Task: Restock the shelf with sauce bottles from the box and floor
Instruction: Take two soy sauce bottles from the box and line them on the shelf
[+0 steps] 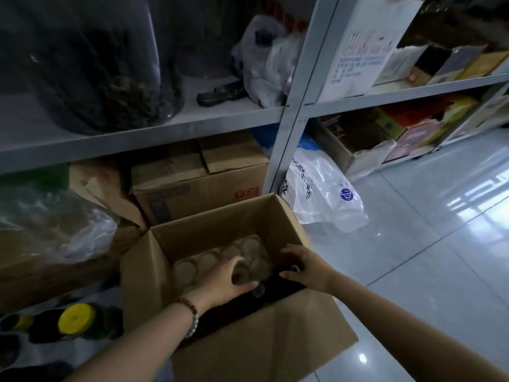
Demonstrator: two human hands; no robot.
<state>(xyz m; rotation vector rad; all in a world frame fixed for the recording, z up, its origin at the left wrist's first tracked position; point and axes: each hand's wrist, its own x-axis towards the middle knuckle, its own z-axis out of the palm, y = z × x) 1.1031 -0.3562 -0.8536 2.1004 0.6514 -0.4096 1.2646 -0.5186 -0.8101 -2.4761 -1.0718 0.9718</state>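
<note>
Open brown cardboard box on glossy grey tiled floor, dark glass sauce bottles in its near right corner, left hand fingers curled round one, right hand fingers clamped over another's top, yellow-capped dark bottle beside box's left wall.

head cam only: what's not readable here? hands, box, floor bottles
- Head view: whether the left hand or right hand grips a bottle. The box interior is dark and the hands cover it.
- Head view: the bottle count in the box. Its near wall and the hands hide part.
- Head view: labels on the floor bottles. They are blurred and dark, and some are cut off by the left edge.
</note>
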